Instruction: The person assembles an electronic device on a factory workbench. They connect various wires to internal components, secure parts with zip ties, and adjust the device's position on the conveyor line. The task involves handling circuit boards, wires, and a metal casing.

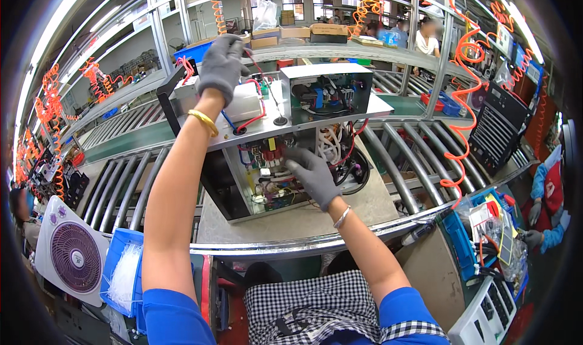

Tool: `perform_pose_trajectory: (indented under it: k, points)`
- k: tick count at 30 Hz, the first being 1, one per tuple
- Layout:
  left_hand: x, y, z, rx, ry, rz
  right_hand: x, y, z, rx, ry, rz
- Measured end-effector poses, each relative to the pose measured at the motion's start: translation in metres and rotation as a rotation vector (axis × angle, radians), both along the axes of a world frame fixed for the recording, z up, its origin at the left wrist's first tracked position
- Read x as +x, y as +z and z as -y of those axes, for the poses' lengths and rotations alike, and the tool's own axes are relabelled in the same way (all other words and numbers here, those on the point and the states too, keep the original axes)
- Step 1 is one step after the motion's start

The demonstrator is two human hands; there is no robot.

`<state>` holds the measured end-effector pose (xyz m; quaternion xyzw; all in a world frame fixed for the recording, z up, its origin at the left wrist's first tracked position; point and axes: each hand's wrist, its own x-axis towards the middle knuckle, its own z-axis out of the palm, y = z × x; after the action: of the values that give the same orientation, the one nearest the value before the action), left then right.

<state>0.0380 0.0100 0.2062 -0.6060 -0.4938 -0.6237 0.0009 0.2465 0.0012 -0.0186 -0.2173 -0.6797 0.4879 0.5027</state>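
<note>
An open metal equipment cabinet (237, 190) stands on the bench in front of me, its inside full of wires and red and yellow parts. On its top panel (303, 126) sit a white-topped electronics box (328, 90) and several red, blue and black wires. My left hand (220, 66), in a grey glove, is raised above the panel's left part, its fingers closed by a dark red wire (250, 60). My right hand (313, 176), also gloved, reaches into the cabinet. Its fingers are bent together at the wiring beside the red parts; what they pinch is hidden.
Roller conveyors (124, 184) run on both sides of the bench. Orange coiled hoses (464, 102) hang at the right. A white fan (73, 254) and a blue bin of cable ties (124, 272) stand left; a blue tool tray (461, 242) lies right, near a co-worker's gloved hands (534, 226).
</note>
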Motion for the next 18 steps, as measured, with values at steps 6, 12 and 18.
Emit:
perform_pose_trajectory:
  k: [6,12,18]
  points:
    - [-0.041,-0.002,-0.032,-0.016,0.340,0.051,0.032,-0.070,0.017,-0.543,0.129,0.141]
    - [-0.022,-0.027,-0.033,-0.110,0.516,-0.453,0.055,-0.147,-0.009,-1.315,0.479,-0.590]
    - [-0.015,-0.042,-0.032,-0.125,0.551,-0.523,0.045,-0.178,-0.022,-1.405,0.449,-0.804]
